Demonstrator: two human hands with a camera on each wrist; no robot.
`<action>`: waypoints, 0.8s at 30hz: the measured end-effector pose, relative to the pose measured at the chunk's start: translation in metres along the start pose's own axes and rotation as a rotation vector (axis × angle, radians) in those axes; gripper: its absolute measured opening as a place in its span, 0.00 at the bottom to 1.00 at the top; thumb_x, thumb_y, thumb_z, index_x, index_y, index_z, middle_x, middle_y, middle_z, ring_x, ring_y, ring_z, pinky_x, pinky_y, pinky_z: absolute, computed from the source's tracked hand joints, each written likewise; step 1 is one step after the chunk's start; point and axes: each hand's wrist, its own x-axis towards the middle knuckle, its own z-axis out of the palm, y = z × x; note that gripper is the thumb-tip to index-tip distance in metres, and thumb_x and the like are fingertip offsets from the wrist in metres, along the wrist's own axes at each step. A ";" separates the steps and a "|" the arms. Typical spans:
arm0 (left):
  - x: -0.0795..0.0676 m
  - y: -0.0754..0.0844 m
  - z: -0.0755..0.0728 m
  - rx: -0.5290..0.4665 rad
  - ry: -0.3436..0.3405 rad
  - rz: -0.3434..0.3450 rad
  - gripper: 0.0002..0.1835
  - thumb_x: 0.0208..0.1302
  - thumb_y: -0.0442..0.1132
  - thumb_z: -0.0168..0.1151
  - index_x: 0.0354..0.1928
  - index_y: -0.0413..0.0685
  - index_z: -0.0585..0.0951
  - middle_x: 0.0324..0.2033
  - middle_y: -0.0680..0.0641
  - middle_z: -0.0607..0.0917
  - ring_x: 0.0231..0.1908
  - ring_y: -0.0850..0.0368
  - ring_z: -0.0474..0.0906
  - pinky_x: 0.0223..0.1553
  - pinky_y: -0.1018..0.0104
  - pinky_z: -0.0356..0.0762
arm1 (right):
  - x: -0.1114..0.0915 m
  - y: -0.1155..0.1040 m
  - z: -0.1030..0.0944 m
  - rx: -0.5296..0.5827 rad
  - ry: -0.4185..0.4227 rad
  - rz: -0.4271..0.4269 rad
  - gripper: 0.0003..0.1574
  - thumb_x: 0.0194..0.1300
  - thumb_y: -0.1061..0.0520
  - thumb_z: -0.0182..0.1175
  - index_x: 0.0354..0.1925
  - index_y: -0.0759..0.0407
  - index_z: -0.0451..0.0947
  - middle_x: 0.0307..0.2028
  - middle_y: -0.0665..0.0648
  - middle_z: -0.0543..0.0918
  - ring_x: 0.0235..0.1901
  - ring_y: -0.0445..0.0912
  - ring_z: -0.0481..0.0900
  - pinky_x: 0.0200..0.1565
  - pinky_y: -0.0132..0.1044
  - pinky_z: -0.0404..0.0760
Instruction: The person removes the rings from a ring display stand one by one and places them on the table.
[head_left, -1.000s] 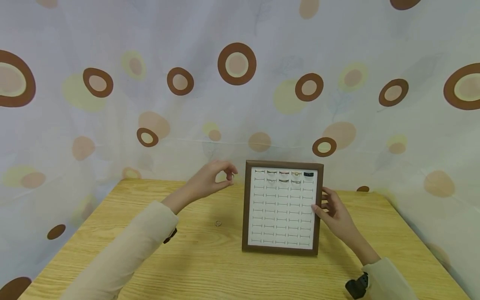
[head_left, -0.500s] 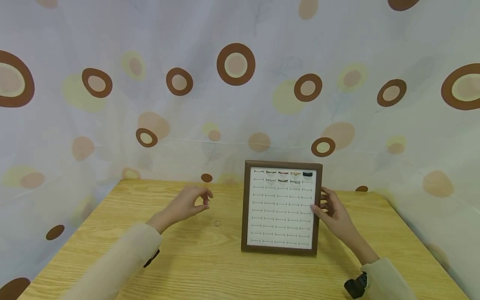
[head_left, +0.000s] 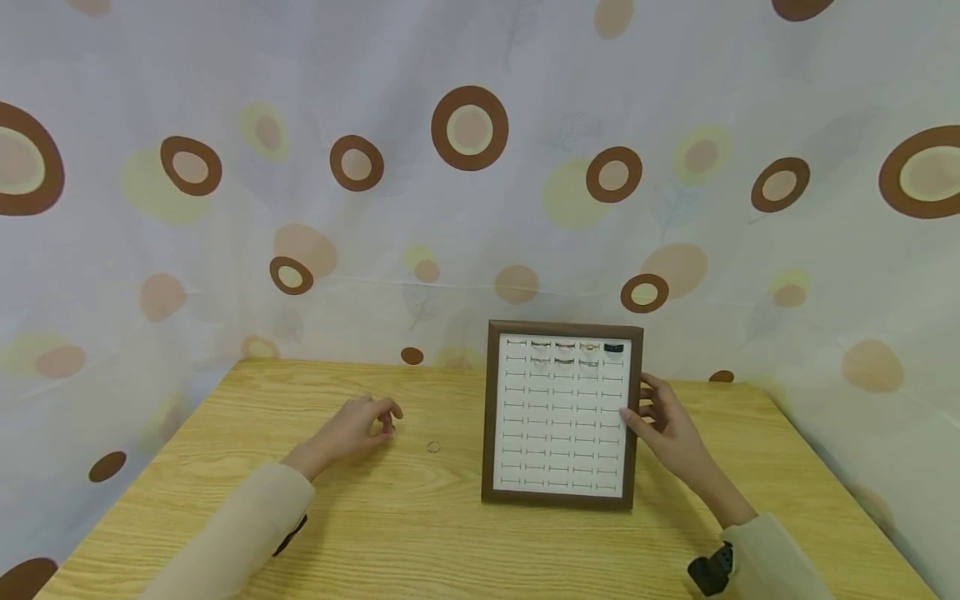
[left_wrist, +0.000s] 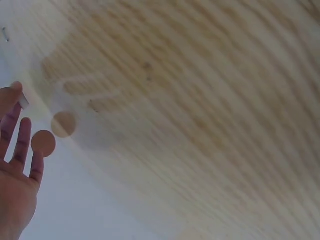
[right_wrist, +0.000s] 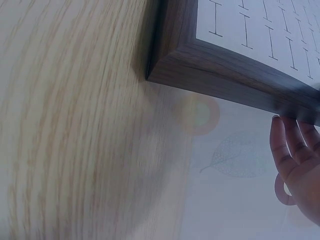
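Observation:
My left hand [head_left: 352,427] is low over the wooden table, left of the display, with a small ring [left_wrist: 24,101] pinched between thumb and index finger. The other fingers extend loosely in the left wrist view. A thin silver ring [head_left: 433,447] lies on the table just right of that hand. The ring display board [head_left: 562,433], white and slotted in a dark brown frame, stands nearly upright. Several rings sit in its top two rows, including a wide black ring [head_left: 613,348]. My right hand [head_left: 671,433] grips the frame's right side, thumb on the front and fingers at the edge.
The light wood table [head_left: 375,542] ends at the back against a patterned curtain [head_left: 420,208], which also hangs along both sides. A dark wrist camera [head_left: 711,571] is strapped at the right sleeve.
The left hand has moved down and to the left, away from the display's upper left, still pinching the ring. The right hand and the display have stayed in place.

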 end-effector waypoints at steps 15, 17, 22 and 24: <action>-0.006 -0.003 0.006 0.017 -0.038 -0.024 0.15 0.54 0.36 0.64 0.45 0.50 0.75 0.28 0.61 0.78 0.37 0.57 0.72 0.49 0.45 0.64 | 0.000 0.002 0.000 0.024 -0.005 -0.035 0.35 0.65 0.62 0.52 0.67 0.61 0.51 0.48 0.64 0.73 0.38 0.34 0.75 0.36 0.28 0.77; -0.006 -0.003 0.006 0.021 -0.039 -0.030 0.15 0.55 0.37 0.64 0.45 0.50 0.75 0.28 0.61 0.79 0.37 0.57 0.72 0.49 0.45 0.65 | 0.000 0.001 0.000 0.030 -0.007 -0.039 0.35 0.65 0.62 0.52 0.67 0.61 0.51 0.48 0.64 0.73 0.38 0.34 0.75 0.36 0.28 0.77; -0.007 -0.004 0.006 0.017 -0.042 -0.032 0.15 0.55 0.37 0.64 0.45 0.50 0.75 0.29 0.60 0.80 0.37 0.57 0.72 0.48 0.45 0.65 | 0.000 0.001 -0.001 0.038 -0.011 -0.038 0.36 0.65 0.62 0.52 0.67 0.61 0.50 0.48 0.64 0.73 0.38 0.34 0.75 0.36 0.28 0.77; -0.007 -0.004 0.006 0.011 -0.045 -0.031 0.15 0.55 0.37 0.64 0.45 0.50 0.75 0.29 0.60 0.80 0.37 0.57 0.72 0.48 0.45 0.65 | 0.000 0.000 -0.001 0.040 -0.012 -0.035 0.36 0.65 0.62 0.52 0.67 0.61 0.50 0.48 0.65 0.73 0.38 0.35 0.75 0.36 0.28 0.78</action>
